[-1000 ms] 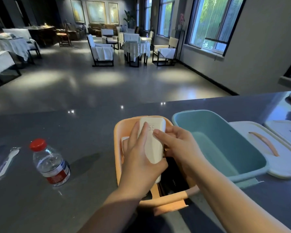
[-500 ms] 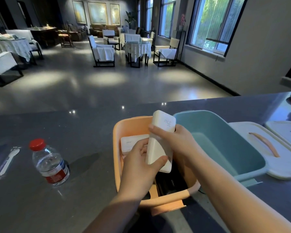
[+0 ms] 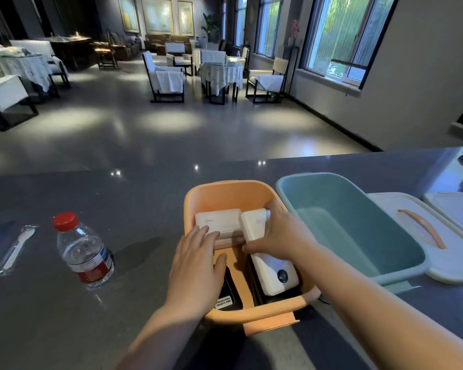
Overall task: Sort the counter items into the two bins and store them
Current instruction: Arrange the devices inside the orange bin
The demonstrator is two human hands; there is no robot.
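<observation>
The right hand (image 3: 275, 233) is curled around a long white power bank (image 3: 267, 252), holding it near its far end. The power bank lies along the right wall of the orange bin (image 3: 225, 190), sitting on something dark that I cannot make out. The left hand (image 3: 195, 265) is flat and loose inside the same bin. Its fingertips (image 3: 209, 232) rest on a smaller white box (image 3: 218, 222) at the far end, and it holds nothing. Under its palm a black thing with a white label (image 3: 225, 300) peeks out.

The power bank looks hard, smooth and a bit heavy, so I think it could slip. A grip around its two long sides seems best. It would not bend, but a drop might hurt it.

The orange bin is getting full, with just a little gap in the middle for fingers. The teal bin (image 3: 345, 198) touches it on the right and looks empty, so it has lots of room. Two white lids sit past it toward the counter's right edge, one with an orange handle (image 3: 422, 231).

On the left part of the counter (image 3: 145, 198) a water bottle with a red cap (image 3: 83, 252) stands alone, well apart from the bins. A wrapped plastic spoon (image 3: 14, 249) lies near the left edge. These are not sorted yet.
</observation>
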